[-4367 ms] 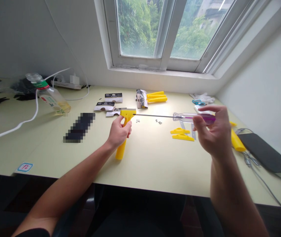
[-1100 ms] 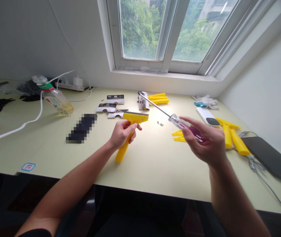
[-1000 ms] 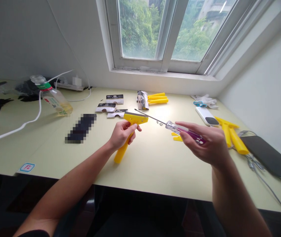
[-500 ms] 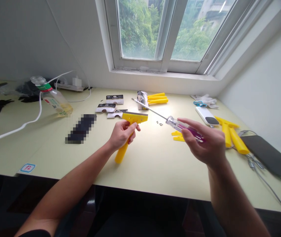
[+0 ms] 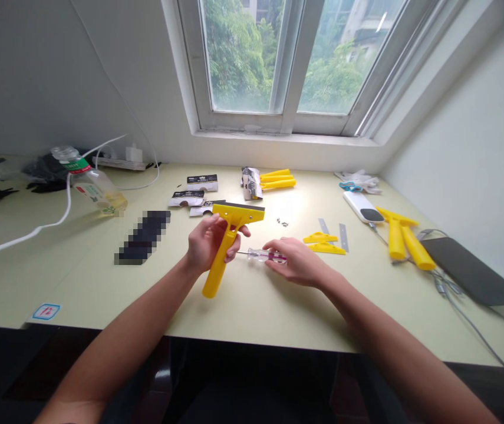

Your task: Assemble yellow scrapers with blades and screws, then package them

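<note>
Yellow plastic scraper (image 5: 218, 274) sat clamped in the left hand (image 5: 207, 244), the fingers wrapped round its handle just below the wide head, with the handle's end slanting down toward the person. The right hand (image 5: 296, 262) was closed on a clear-and-purple screwdriver (image 5: 267, 255), whose thin steel shaft pointed left, its tip just beside the scraper's handle. Both hands were near each other over the pale desk (image 5: 278, 309). Just beyond lay tiny screws (image 5: 282, 223), yellow plastic wedges (image 5: 325, 238) and metal strips (image 5: 343, 237). Farther right were a white power bank (image 5: 362, 206) and two yellow scrapers (image 5: 404, 241). Yellow handles (image 5: 278, 179) lay toward the window, while printed cards (image 5: 201, 182) and a plastic bottle (image 5: 96, 189) lay to the left.
</note>
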Tool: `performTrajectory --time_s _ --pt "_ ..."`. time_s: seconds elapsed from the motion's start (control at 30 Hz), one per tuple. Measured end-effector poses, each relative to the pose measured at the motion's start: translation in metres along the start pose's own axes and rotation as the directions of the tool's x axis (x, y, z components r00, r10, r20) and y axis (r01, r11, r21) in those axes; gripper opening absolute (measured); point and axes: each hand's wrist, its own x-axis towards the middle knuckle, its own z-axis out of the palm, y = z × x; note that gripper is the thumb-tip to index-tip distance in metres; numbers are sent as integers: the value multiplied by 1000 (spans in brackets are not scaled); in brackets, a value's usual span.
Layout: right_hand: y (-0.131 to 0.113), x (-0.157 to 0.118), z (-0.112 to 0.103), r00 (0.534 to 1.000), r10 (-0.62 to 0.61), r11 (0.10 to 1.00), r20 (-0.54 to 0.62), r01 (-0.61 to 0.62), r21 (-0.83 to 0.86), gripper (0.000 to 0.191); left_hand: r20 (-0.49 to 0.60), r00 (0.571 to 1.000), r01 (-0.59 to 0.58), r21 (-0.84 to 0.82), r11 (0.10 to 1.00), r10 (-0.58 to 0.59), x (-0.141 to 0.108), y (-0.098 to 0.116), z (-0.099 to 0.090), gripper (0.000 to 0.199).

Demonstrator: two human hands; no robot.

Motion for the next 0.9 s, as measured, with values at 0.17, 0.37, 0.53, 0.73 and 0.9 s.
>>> performTrajectory --time_s 0.17,0.37,0.53,0.73,0.9 --pt "-4 5 17 1000 -24 994 -18 22 -106 20 -88 996 -35 -46 998 31 6 1 -1 37" --pt "14 19 6 988 84 995 -129 -90 -41 22 -250 966 -80 -68 995 60 8 0 1 25" --pt "28 63 7 985 165 974 -54 -172 -147 21 -288 957 -62 -72 995 39 10 -5 0 29" --pt "21 106 25 961 262 943 -94 -275 -186 23 -373 924 -103 -33 994 83 12 -9 -1 33" --pt "18 118 32 948 310 936 -75 -318 -152 18 -401 913 -81 -2 997 73 12 -12 0 34"
